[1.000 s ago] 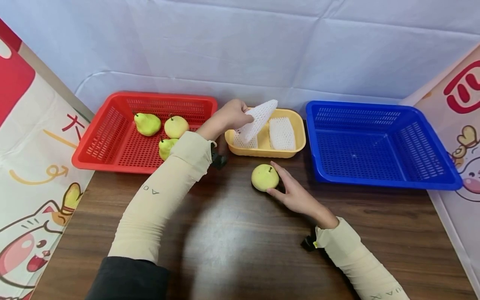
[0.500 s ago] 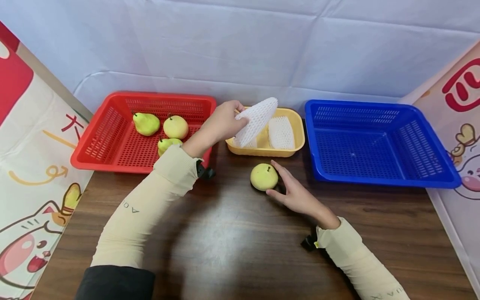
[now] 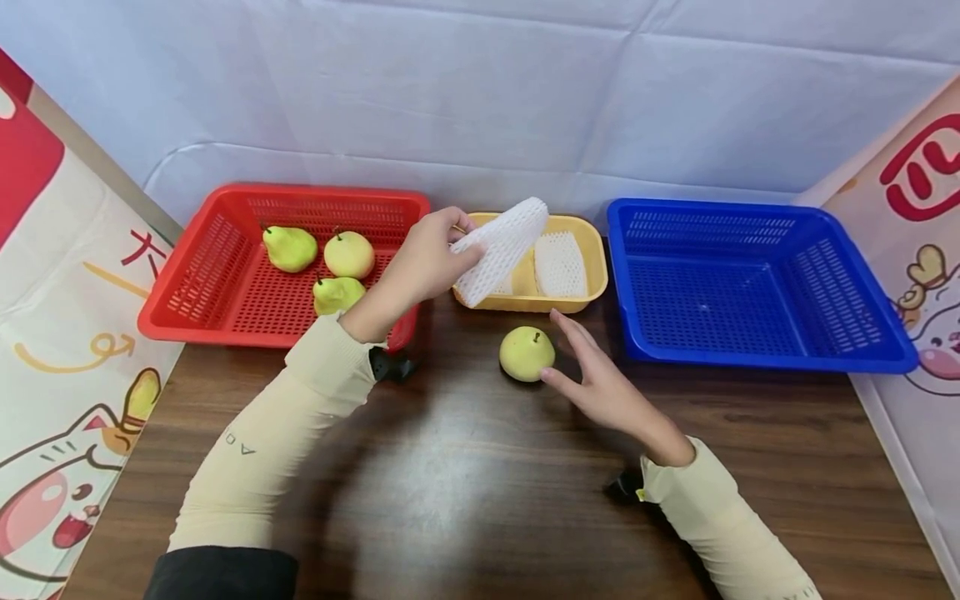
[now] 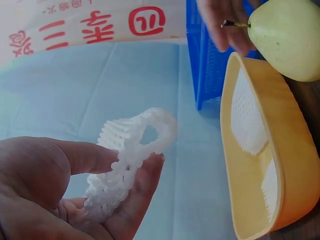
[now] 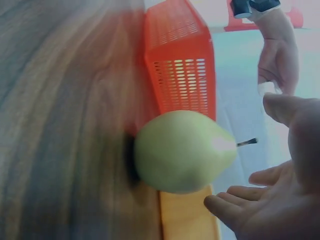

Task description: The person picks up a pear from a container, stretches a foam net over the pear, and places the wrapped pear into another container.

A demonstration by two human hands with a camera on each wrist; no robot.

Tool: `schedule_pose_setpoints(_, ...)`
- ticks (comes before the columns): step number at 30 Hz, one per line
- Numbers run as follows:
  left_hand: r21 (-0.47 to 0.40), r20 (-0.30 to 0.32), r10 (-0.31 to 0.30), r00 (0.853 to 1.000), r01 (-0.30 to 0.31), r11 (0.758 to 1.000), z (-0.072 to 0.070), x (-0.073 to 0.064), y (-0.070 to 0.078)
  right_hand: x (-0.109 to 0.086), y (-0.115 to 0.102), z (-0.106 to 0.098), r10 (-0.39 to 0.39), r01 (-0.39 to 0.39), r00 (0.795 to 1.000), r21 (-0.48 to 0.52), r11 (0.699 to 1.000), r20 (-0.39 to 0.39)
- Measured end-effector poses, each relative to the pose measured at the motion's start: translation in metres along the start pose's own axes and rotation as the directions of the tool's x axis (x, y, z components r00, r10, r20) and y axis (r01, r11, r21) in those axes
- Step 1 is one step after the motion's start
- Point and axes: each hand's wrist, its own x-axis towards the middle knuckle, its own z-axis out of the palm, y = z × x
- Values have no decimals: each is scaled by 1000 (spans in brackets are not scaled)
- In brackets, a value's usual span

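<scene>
My left hand (image 3: pixel 431 258) pinches a white foam fruit net (image 3: pixel 506 250) between thumb and fingers, above the left end of the yellow tray (image 3: pixel 597 279). The left wrist view shows the net's end (image 4: pixel 157 132) as a small open ring. A round yellow-green pear (image 3: pixel 527 354) with a dark stem stands on the table in front of the tray. Close to its right side is my right hand (image 3: pixel 600 379), fingers spread and relaxed. In the right wrist view a gap shows between that hand (image 5: pixel 285 190) and the pear (image 5: pixel 182 152).
A red basket (image 3: pixel 217 336) at the left holds several pears (image 3: pixel 291 249). At the right stands a blue basket (image 3: pixel 757 360). More white foam nets (image 3: pixel 560 265) lie in the yellow tray. Behind everything hangs a pale cloth (image 3: pixel 480 100).
My left hand has drawn back and left a little with the foam net. My right hand has shifted slightly right, away from the pear, which stays put.
</scene>
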Motion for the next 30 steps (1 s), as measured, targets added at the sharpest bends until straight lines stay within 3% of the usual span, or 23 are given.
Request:
schedule_pose_setpoints(5,-17,14,12,1000,-12,1000,0,-9,0,3,-8,-5,-66,84,986,116,990,-155)
schedule_pose_setpoints(10,-18,41,48,998,-48,999,8,-20,1,10,-15,-13,-59,139,939,215,967,-340)
schedule_pose_setpoints(13,-21,76,61,995,-60,998,14,-28,1,15,-20,-19,-46,157,912,242,958,-407)
schedule_pose_setpoints(21,-38,130,85,988,-81,996,30,-44,6,27,-25,-24,-18,159,894,280,947,-447)
schedule_pose_setpoints(30,-47,135,102,986,-96,994,42,-47,4,32,-25,-23,14,145,891,313,939,-454)
